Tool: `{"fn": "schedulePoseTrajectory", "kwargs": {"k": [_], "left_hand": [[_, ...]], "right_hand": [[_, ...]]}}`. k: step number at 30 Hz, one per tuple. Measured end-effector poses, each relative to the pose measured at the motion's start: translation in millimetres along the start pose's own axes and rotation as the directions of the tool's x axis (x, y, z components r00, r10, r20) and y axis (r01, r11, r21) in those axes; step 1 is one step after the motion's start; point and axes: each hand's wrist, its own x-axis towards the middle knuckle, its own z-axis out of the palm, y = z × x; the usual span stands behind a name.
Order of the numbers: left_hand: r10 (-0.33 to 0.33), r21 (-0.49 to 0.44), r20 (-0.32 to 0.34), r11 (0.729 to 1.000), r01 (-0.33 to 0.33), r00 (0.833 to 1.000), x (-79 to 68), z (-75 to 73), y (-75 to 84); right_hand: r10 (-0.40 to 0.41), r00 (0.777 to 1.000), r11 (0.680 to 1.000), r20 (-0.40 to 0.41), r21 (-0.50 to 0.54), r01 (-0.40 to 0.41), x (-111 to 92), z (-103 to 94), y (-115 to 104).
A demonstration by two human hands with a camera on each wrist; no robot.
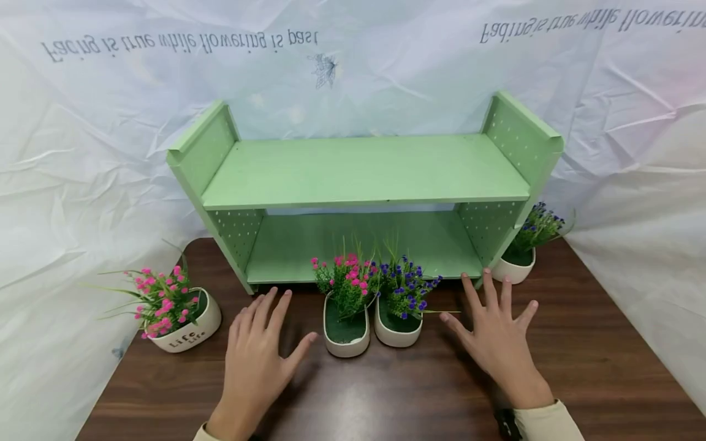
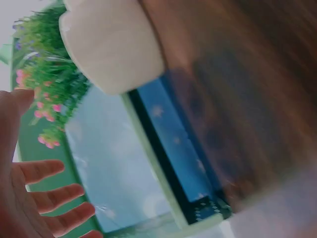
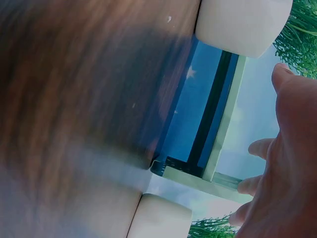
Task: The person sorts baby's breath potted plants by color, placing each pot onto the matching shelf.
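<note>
My left hand [image 1: 255,355], fingers spread, is over the table in front of the shelf's left part, holding nothing. To its right stands a white pot with pink flowers [image 1: 346,334], and touching or nearly touching that is a white pot with purple flowers [image 1: 398,331]. My right hand [image 1: 499,346] spreads its fingers in front of the shelf's right end, its thumb near a long leaf from the purple-flowered pot. In the left wrist view a pale pot [image 2: 111,47] is beyond the thumb; in the right wrist view a white pot [image 3: 242,25] appears above the fingers.
A green two-tier shelf [image 1: 364,168] with perforated sides stands at the back of the brown wooden table [image 1: 353,404]. Another pink-flowered pot [image 1: 184,331], lettered "Life", sits at the left. A purple-flowered pot [image 1: 515,267] is beside the shelf's right end. Printed white cloth [image 1: 386,73] hangs behind.
</note>
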Motion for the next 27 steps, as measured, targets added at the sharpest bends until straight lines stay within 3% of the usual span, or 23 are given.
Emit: {"fn": "schedulePoseTrajectory", "kwargs": {"k": [7, 14, 22, 27], "left_hand": [[0.042, -0.09, 0.003, 0.995, -0.042, 0.999, 3.5, -4.7, 28.8], [0.07, -0.1, 0.09, 0.993, -0.061, 0.994, 3.4, 0.8, 53.2], [0.06, -0.177, 0.193, 0.984, -0.025, 0.979, 3.5, 9.5, 75.1], [0.085, -0.192, 0.225, 0.981, -0.041, 0.971, 7.5, 17.0, 86.5]], "right_hand": [[-0.001, 1.0, 1.0, -0.004, -0.001, 0.001, -0.2, -0.1, 1.9], [-0.004, 1.0, 1.0, -0.007, 0.0, 0.004, -1.2, -0.3, 2.6], [-0.023, 1.0, 1.0, 0.0, -0.002, 0.023, 0.6, 0.8, -0.7], [-0.025, 1.0, 1.0, -0.014, -0.002, 0.025, -0.4, 1.2, -1.4]]}}
